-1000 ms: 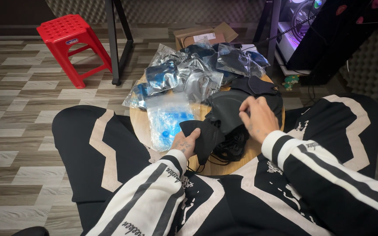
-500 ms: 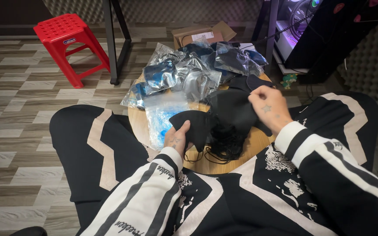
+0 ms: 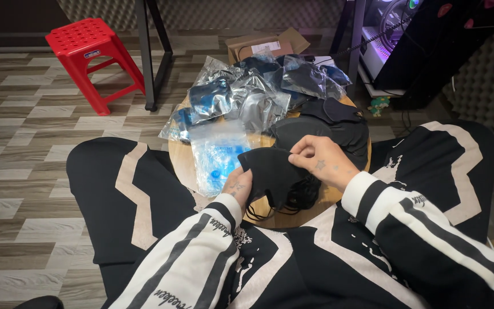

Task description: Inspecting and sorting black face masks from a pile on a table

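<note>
Mid-handling of a single black face mask [image 3: 274,171], lifted just above the near half of the round wooden tabletop [image 3: 181,163]; left hand [image 3: 236,187] closed on the mask's near-left edge, thumb and fingers pinching the fabric; right hand [image 3: 322,162] gripping the upper right edge, fingertips curled over it; mask spread between the two, slightly bowed, ear loops dangling below toward the tabletop's near rim.

Judged as a sorting or separating step: one mask drawn clear of the heap of loose black masks [image 3: 327,129] on the right side of the tabletop; next move likely calling for a steady two-handed hold and a flat, smoothed mask, with care to keep the thin loops from snagging in the tangle beneath.

On the left of the tabletop, a clear plastic bag with blue contents [image 3: 219,160]; at the far side, a pile of shiny sealed bags [image 3: 247,94], spilling over the far rim; beyond the tabletop, a cardboard box [image 3: 267,46]; well to the far left, a red plastic stool [image 3: 90,54] on the floor.

Hard to make out: count of masks in the dark heap, black on black; loops under the held mask blurred into a knot; contents of the sealed bags dim behind glare; left fingers partly hidden by the fabric; tabletop's base hidden by the legs.
</note>
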